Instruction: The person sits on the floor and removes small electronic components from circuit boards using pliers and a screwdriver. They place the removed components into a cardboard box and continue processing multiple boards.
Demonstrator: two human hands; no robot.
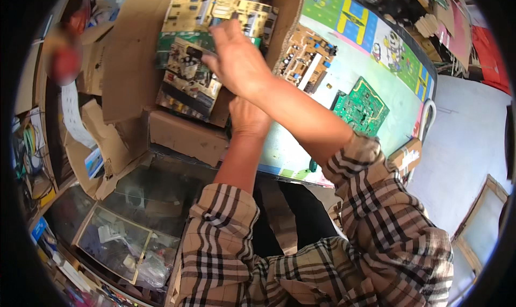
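Observation:
My right hand (239, 59) reaches over a stack of circuit boards inside a cardboard box (188, 135). Its thumb and fingers are apart, with the fingertips at the boards. On top lie a yellowish circuit board (183, 14) and, nearer me, a board with dark and pale components (188, 65); a strip of green board (166, 41) shows between them. Below my right wrist, my left hand (248, 116) is at the box's near right edge. Its fingers are hidden, so what they hold, if anything, cannot be seen.
Right of the box, a brown circuit board (309, 59) and a green circuit board (363, 108) lie on a table with a printed cover (398, 86). A green-handled tool (313, 164) lies at its near edge. A glass-topped case (123, 199) stands lower left.

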